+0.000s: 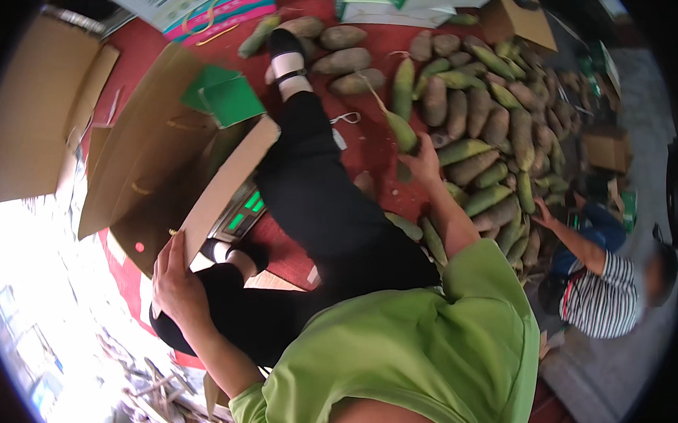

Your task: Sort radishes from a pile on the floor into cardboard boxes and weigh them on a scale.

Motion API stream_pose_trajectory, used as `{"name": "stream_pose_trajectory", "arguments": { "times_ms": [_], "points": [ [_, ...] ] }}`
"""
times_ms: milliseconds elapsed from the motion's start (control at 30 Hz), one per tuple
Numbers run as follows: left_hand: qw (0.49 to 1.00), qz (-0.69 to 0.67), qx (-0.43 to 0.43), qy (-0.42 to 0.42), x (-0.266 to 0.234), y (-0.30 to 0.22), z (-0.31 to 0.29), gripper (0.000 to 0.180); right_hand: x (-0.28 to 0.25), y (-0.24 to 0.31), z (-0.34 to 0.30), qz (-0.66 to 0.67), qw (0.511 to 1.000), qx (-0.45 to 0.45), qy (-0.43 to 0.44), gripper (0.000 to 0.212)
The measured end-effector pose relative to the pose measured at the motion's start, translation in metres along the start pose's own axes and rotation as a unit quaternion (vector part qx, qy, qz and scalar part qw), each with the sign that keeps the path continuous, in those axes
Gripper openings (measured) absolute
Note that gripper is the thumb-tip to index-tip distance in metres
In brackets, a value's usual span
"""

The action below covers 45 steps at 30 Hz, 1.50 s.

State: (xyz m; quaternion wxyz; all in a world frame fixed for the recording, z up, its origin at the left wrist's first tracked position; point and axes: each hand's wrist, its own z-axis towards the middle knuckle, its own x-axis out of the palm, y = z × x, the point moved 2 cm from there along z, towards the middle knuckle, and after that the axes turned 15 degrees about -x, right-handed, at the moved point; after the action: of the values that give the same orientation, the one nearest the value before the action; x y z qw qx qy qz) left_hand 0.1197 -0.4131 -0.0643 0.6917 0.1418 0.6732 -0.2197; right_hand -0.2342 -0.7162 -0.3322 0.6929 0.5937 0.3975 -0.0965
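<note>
My right hand (424, 162) is closed round the lower end of a long green radish (400, 132), whose thin root points up and away. Just to its right lies a big heap of green radishes (463, 119), many of them coated with brown soil. On my left side an open cardboard box (228, 182) stands by a digital scale (242, 214) with lit green displays; whether it rests on the scale is hidden. My left hand (179, 283) grips the near corner of the box's rim. Green cardboard (224, 95) shows at the box's far end.
My outstretched legs (315, 175) lie between box and heap on a red carpet (363, 161). Another person in a striped shirt (604, 294) reaches into the heap from the right. Printed cartons (194, 10) stand beyond my foot, and another cardboard box (32, 111) is at far left.
</note>
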Motion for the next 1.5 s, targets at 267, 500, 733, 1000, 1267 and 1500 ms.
{"name": "stream_pose_trajectory", "arguments": {
  "times_ms": [267, 500, 733, 1000, 1267, 1500],
  "points": [
    [0.999, -0.020, 0.022, 0.017, -0.006, 0.008, -0.004, 0.044, -0.042, 0.199, 0.084, 0.189, 0.948, -0.247, -0.066, 0.066],
    [0.996, -0.067, 0.053, 0.041, 0.003, 0.004, 0.002, 0.040, -0.065, 0.370, 0.077, 0.189, 0.831, -0.501, -0.150, 0.059],
    [0.996, -0.044, 0.071, 0.023, 0.007, 0.016, 0.002, 0.038, 0.036, 0.446, 0.059, 0.215, 0.782, -0.582, -0.066, 0.046],
    [0.996, -0.045, 0.070, 0.029, 0.006, 0.010, 0.004, 0.037, 0.082, 0.436, 0.051, -0.058, 0.790, -0.602, 0.098, 0.030],
    [0.997, -0.043, 0.064, 0.032, 0.007, 0.013, 0.004, 0.036, -0.006, 0.356, 0.044, 0.158, 0.859, -0.483, -0.062, 0.020],
    [0.998, -0.005, 0.059, 0.026, 0.007, 0.008, 0.006, 0.035, -0.046, 0.121, 0.024, -0.017, 0.983, -0.183, 0.011, 0.022]
  ]
}}
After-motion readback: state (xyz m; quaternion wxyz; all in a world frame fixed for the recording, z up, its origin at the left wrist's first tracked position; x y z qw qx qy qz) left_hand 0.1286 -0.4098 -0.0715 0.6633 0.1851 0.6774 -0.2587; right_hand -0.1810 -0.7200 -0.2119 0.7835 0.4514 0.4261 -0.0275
